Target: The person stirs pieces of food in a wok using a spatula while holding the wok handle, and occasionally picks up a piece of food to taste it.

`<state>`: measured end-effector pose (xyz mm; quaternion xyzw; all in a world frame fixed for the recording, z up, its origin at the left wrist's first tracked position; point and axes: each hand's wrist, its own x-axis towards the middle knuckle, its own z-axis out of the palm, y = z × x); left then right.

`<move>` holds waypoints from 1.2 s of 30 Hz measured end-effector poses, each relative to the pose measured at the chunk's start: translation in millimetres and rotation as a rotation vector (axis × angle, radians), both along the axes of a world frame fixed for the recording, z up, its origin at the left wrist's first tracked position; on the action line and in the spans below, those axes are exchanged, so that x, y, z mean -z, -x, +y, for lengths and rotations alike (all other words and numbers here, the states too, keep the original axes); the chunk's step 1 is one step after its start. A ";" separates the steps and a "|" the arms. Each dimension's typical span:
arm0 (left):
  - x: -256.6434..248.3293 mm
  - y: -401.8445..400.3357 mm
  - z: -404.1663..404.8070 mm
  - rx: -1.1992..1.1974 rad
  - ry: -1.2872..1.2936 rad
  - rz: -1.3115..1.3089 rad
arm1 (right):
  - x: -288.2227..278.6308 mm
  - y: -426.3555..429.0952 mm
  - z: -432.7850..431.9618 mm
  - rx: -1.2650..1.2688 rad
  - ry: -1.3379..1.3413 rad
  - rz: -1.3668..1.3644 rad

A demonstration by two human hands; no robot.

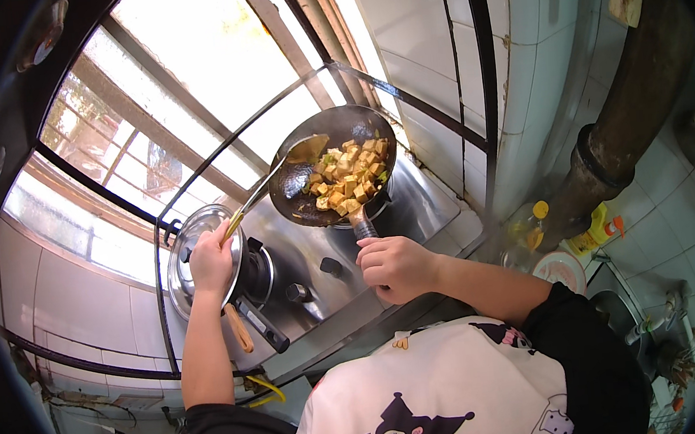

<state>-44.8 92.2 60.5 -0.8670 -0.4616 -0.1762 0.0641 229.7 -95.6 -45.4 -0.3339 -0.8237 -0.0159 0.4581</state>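
My right hand [398, 268] is closed around the handle [363, 225] of a dark wok [297, 206] on the right burner. Browned tofu cubes [350, 173] with bits of green lie in the wok, mostly on its right side. My left hand [212, 261] grips the yellowish handle of a long metal spatula [266, 177]. The spatula's head rests inside the wok at its upper left, beside the tofu. Just under my left hand is a round metal lid [179, 275] with a black knob, over the left side of the stove.
The steel gas stove [330, 299] has black knobs and a left burner [258, 271]. Two pan handles, one wooden [238, 329] and one black [264, 325], stick out towards me. A metal rack frame [431, 113] surrounds the stove. A yellow bottle [590, 231] and a plate [560, 270] stand right.
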 end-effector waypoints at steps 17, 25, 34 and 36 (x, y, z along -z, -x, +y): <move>-27.6 -69.8 -6.5 -0.227 1.107 -0.180 | -3.4 -1.0 -1.8 0.024 -0.011 -0.020; -14.2 -53.1 -1.8 -0.246 1.038 -0.110 | -1.8 1.5 -1.3 0.026 -0.016 -0.014; -25.2 -43.2 -15.5 -0.213 1.101 -0.314 | -3.2 -0.6 -2.6 0.026 0.009 -0.035; -28.6 -35.9 -17.6 -0.206 1.125 -0.282 | -3.6 -0.7 -1.9 0.025 0.004 -0.043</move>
